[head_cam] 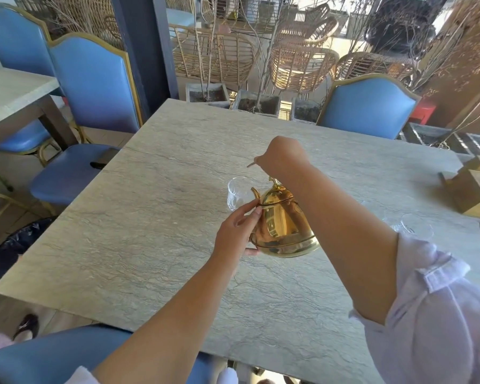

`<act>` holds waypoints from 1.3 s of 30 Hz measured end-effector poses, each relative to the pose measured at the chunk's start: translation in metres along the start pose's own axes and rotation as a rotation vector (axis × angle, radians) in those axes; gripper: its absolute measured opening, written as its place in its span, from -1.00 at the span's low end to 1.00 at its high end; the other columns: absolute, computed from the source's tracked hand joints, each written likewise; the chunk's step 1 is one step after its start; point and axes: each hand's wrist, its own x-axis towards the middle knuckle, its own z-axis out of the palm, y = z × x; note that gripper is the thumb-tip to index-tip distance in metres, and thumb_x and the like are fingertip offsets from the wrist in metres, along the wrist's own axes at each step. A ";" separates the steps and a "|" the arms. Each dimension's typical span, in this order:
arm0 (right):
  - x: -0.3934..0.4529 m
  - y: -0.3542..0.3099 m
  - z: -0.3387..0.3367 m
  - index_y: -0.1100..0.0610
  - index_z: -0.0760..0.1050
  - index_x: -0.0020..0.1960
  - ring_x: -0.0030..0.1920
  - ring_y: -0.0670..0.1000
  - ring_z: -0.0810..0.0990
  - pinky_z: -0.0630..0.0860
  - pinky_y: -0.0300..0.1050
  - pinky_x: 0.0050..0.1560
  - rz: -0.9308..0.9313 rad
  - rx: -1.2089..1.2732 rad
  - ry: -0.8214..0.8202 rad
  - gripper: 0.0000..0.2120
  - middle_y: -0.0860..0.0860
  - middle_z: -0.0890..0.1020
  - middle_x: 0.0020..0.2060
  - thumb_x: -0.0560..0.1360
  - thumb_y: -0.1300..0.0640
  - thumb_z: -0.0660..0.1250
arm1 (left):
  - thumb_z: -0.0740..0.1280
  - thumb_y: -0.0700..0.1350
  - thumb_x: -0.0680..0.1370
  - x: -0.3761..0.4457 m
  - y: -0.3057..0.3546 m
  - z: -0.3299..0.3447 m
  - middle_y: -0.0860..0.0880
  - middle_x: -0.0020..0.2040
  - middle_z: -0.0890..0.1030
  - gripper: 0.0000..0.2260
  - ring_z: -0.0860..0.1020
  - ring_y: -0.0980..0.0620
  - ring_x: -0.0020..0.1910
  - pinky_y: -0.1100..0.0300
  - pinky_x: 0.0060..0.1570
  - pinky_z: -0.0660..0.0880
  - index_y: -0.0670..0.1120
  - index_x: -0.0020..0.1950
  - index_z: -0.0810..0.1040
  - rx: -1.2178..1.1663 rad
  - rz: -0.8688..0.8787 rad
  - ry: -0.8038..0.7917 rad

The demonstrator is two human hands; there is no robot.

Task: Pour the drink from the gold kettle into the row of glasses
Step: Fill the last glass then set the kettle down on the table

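The gold kettle (281, 225) hangs tilted above the grey stone table (155, 217), spout toward a clear glass (237, 192) just beyond it. My right hand (281, 156) is shut on the kettle's thin handle from above. At the kettle's left side and base is my left hand (234, 231), fingers touching the lid rim and the body. More clear glasses (416, 227) stand to the right, partly hidden behind my right forearm. I cannot tell whether liquid is flowing.
A wooden box holder (474, 189) sits at the table's right edge. Blue chairs stand to the left (94, 106), at the far side (367, 106) and in front of me (47, 356). Planters and rattan chairs lie beyond the table.
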 end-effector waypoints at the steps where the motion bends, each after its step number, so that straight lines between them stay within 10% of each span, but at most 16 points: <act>1: 0.000 0.000 0.000 0.15 0.28 -0.36 -0.47 -0.01 0.35 0.23 -0.19 -0.55 0.000 -0.002 0.000 -0.61 0.03 0.39 -0.42 0.58 0.08 0.30 | 0.38 0.13 0.57 0.000 0.000 0.000 0.04 0.17 0.68 -0.88 0.68 -0.08 0.17 -0.06 -0.09 0.70 0.35 0.08 0.62 -0.001 0.002 0.001; 39: -0.004 -0.001 -0.005 0.16 0.30 -0.37 -0.47 -0.03 0.36 0.23 -0.22 -0.55 -0.025 -0.016 0.007 -0.63 0.02 0.40 -0.43 0.57 0.14 0.30 | 0.36 0.12 0.58 -0.001 -0.002 0.001 -0.03 0.15 0.69 -0.82 0.70 -0.09 0.12 0.08 -0.27 0.68 0.31 0.16 0.63 -0.003 0.020 0.004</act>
